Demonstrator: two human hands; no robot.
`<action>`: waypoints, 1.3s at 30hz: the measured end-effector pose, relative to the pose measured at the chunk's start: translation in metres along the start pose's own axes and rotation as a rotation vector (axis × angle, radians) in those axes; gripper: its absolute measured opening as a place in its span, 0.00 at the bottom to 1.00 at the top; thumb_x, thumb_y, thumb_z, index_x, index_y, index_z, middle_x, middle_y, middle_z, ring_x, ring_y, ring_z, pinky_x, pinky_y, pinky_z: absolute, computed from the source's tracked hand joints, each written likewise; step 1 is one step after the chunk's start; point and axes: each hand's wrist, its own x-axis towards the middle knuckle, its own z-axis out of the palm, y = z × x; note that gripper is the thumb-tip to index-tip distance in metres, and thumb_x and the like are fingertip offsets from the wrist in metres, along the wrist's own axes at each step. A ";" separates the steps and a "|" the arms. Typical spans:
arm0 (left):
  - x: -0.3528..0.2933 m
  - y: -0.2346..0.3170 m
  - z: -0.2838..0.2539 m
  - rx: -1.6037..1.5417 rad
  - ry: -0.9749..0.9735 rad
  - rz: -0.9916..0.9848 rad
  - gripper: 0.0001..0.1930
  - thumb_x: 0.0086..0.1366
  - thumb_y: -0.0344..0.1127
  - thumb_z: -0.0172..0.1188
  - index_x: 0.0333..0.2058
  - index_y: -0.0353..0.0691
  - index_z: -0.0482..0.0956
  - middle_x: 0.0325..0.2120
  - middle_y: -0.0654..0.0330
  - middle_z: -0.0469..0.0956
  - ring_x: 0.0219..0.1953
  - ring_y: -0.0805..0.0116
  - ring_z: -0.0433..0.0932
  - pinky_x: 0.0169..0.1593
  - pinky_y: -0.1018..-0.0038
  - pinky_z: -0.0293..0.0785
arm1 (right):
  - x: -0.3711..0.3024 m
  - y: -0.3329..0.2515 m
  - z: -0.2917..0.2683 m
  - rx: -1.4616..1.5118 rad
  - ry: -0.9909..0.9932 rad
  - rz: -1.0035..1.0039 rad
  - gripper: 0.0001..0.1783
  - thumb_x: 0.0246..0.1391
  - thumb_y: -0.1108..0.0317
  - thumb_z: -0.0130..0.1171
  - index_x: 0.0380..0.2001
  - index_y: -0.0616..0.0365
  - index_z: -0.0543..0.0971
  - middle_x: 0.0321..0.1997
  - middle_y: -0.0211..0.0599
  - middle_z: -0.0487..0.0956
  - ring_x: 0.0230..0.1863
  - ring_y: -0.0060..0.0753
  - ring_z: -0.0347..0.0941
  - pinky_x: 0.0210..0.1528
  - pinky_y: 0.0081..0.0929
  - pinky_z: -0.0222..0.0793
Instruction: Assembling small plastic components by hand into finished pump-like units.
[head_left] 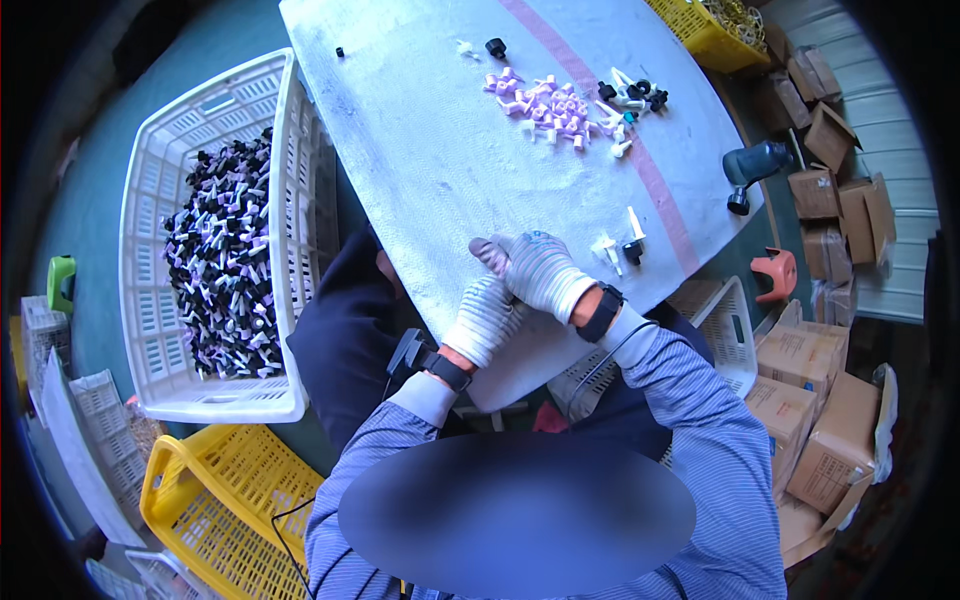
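Observation:
My left hand (485, 318) and my right hand (543, 275), both in striped knit gloves, meet at the near part of the white table (420, 170). Their fingers are closed together, and anything between them is hidden. Right of my right hand lie a small white plastic piece (607, 252) and a black-and-white nozzle-like piece (634, 250). Farther off, a loose pile of small lilac plastic parts (560, 112) covers part of the tabletop. Beside it sits a cluster of black and white pieces (635, 95). One black cap (495, 47) lies by itself near the far edge.
A white crate (285, 200) at the left holds many black, white and lilac pieces. Below it leans a yellow crate (240, 450). A dark bottle-like object (757, 162) sits at the table's right edge. Cardboard boxes (835, 425) stack up beyond, at the right.

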 end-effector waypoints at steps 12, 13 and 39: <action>-0.004 -0.018 0.014 -0.260 0.187 0.127 0.25 0.60 0.24 0.57 0.58 0.37 0.65 0.50 0.53 0.74 0.53 0.61 0.73 0.55 0.70 0.70 | 0.004 -0.011 -0.001 -0.018 -0.016 -0.025 0.37 0.64 0.34 0.31 0.47 0.52 0.79 0.31 0.51 0.81 0.39 0.54 0.78 0.47 0.46 0.70; -0.003 -0.021 0.015 -0.220 0.197 0.107 0.24 0.60 0.25 0.57 0.57 0.37 0.67 0.49 0.52 0.75 0.52 0.60 0.74 0.54 0.69 0.71 | 0.005 -0.011 0.001 -0.016 -0.020 -0.025 0.37 0.64 0.34 0.31 0.47 0.52 0.79 0.31 0.51 0.81 0.39 0.54 0.78 0.47 0.46 0.70; -0.035 0.024 -0.027 -1.034 0.530 -0.088 0.14 0.66 0.41 0.60 0.42 0.37 0.75 0.30 0.62 0.77 0.22 0.78 0.73 0.24 0.83 0.67 | -0.140 0.098 -0.008 0.958 0.514 -0.205 0.15 0.65 0.65 0.52 0.45 0.66 0.77 0.31 0.31 0.78 0.32 0.21 0.74 0.38 0.19 0.70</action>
